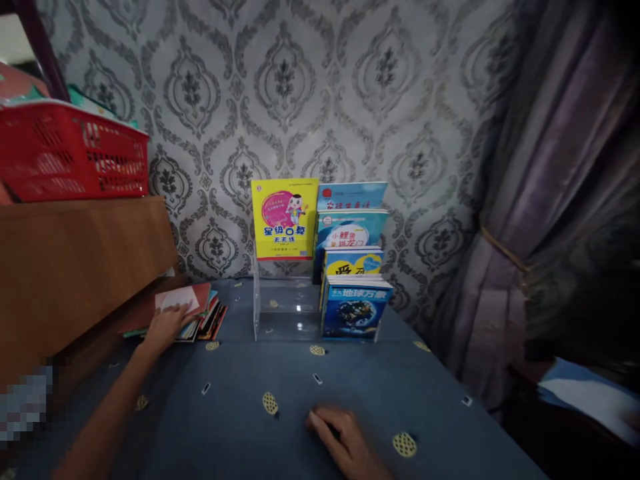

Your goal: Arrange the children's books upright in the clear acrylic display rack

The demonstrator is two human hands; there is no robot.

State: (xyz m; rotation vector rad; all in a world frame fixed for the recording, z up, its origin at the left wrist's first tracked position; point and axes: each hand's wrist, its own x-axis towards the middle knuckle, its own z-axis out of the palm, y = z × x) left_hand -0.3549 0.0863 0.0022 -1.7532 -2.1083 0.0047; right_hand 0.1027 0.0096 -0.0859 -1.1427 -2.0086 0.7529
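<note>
Fingers (173, 309) of the left hand (165, 327) lie outstretched on the red-covered book (203, 294) topping the book stack (216, 321) at far left; whether the thumb pinches its edge, I cannot tell. The book is directly under them, its long axis unclear. The right hand (347, 437), near and well apart, is curled, fingertips together, nothing visible in it. The clear bookrack (257, 307) stands right of the stack.

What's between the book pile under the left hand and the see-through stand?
Just blue printed tablecloth shows between the book pile and stand in the head view.
</note>
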